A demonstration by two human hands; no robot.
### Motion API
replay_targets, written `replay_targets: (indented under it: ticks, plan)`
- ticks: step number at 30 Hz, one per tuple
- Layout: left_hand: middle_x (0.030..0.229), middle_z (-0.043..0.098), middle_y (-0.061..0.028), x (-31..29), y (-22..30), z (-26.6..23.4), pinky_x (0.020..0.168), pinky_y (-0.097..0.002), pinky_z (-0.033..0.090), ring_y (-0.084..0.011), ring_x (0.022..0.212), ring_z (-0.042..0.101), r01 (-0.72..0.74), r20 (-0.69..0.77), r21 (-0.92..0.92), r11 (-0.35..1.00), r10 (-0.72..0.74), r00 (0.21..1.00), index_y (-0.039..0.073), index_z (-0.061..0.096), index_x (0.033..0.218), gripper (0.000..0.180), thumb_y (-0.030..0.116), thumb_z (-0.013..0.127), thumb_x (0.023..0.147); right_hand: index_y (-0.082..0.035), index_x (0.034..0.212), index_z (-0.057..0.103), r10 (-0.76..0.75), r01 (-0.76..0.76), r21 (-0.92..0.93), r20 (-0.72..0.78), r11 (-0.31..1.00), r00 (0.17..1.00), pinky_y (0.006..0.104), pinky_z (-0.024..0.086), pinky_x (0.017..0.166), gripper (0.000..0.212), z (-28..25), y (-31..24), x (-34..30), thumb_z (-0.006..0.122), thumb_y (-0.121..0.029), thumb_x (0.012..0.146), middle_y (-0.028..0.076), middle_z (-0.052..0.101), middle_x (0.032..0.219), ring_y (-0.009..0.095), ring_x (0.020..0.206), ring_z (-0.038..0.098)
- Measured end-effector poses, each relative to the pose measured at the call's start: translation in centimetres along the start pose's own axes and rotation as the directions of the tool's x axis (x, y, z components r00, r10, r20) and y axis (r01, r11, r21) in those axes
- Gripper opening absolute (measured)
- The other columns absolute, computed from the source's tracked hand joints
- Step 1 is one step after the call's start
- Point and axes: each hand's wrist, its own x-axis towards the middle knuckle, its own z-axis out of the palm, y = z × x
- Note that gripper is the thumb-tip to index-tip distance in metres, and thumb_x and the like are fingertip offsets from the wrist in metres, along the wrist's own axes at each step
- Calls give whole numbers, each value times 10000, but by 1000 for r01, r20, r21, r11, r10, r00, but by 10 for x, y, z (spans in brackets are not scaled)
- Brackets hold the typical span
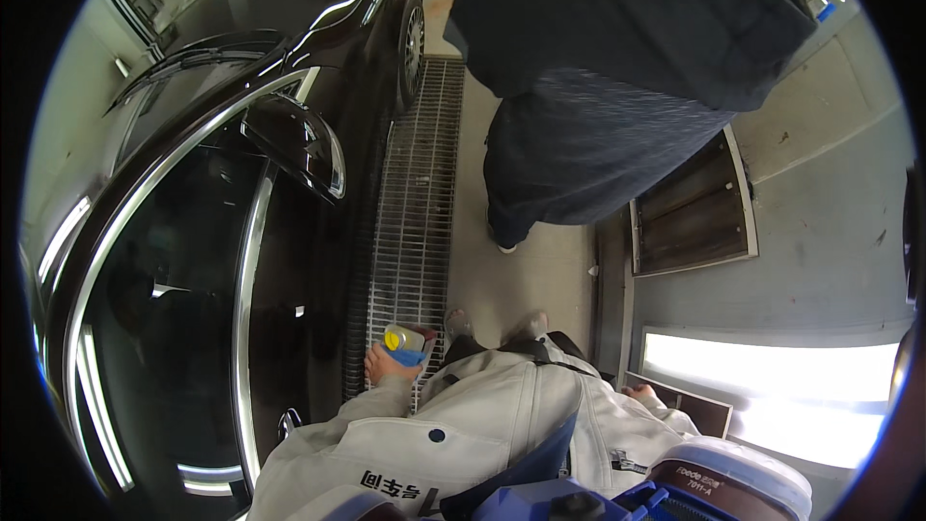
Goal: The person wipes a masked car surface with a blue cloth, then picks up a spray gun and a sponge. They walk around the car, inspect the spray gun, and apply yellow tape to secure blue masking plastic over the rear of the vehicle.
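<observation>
At my left side, my left hand [380, 365] is closed around a small pale cylindrical container with a yellow end [402, 339]. Something blue [405, 357], perhaps a cloth, is bunched against it, and a clear, reddish-edged piece [426, 342] shows beside it. Their exact kinds are too small to make out. My right hand [640, 392] hangs low on the other side, near the wall. Most of its fingers are hidden behind my pale jacket, so its grip does not show.
A glossy black car [289, 260] stands along my left, its side mirror [299, 143] jutting out. Metal floor grating [415, 193] runs beside it. Close ahead is a person in dark clothes [617, 68]. To the right are a grey wall [820, 222] and a bright light panel [772, 376].
</observation>
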Motion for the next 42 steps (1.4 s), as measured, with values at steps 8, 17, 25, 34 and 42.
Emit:
replay_targets:
  ticks: [8,17,25,34,42]
  plan:
    - [1422,529,-198,56,83,-3,1159,-550,418,-419,1363,499,-276,-84,-77,958,270,959,74,434,1480,1187,426,1031,516,-22,782,677,-171,173,-69,34,983,985,414,537,609,454,7,-13,-10,855,-424,898,137,732,735,244,639,680]
    - [1339,562,-138,82,215,-26,1167,-516,386,-378,1311,508,-627,52,37,778,625,779,96,468,1452,1099,410,998,542,-56,656,653,-63,71,189,-47,979,997,386,465,555,490,49,-27,13,856,-425,908,58,638,604,142,563,536]
    - [1384,570,-150,121,362,-11,1149,-510,441,-385,1349,521,-650,121,134,748,639,760,88,478,1456,1136,424,1019,515,-109,705,753,-101,94,231,18,968,995,454,544,626,400,58,-16,130,753,-477,864,153,691,663,293,607,670]
    - [1346,606,-184,166,536,-33,1096,-500,517,-398,1275,596,-586,18,219,780,598,801,65,523,1411,1137,457,1030,473,-26,842,694,-411,496,514,-279,699,868,444,538,711,342,-136,-224,203,719,-349,952,184,692,769,343,732,690]
    - [1329,618,-183,238,670,-55,1087,-501,532,-390,1267,615,-573,-74,224,788,600,796,78,507,1433,1131,420,1004,477,-23,1007,728,-204,192,717,-71,670,976,337,541,749,294,-94,-221,265,682,-310,1053,44,731,847,147,769,648]
